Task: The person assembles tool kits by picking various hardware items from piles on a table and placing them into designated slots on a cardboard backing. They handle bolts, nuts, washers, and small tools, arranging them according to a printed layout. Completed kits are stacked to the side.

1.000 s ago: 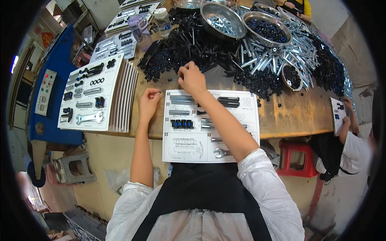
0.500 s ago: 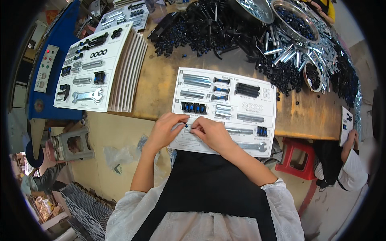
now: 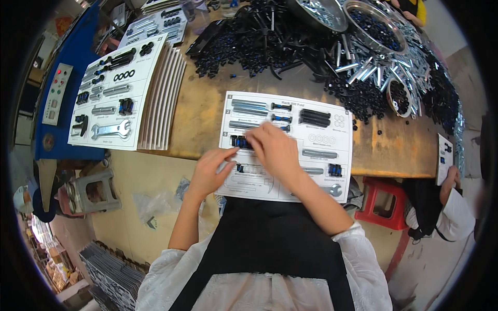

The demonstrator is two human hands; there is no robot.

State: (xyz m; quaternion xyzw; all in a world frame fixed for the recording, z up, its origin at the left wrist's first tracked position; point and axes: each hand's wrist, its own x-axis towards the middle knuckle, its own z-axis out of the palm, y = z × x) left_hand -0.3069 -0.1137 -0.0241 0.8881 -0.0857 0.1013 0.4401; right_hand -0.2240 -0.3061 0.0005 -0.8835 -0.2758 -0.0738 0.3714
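Observation:
A white printed card lies at the table's front edge, bearing silver tubes, long black bolts and a wrench partly under my right forearm. My right hand reaches over the card, its fingertips bunched at a row of black bolts. Whatever is between them is hidden. At the card's left edge rests my left hand, thumb and forefinger apart, with nothing visible between them. Just right of its thumb, small black fasteners sit on the card.
Filled cards stand stacked at the left. Piles of black bolts, silver tubes and metal bowls cover the table's far side. A red stool is at the right, near another person's hand.
My right hand has moved away from my left, up the card to the row of black bolts. My left hand stays near the left edge, and small fasteners now show beside it.

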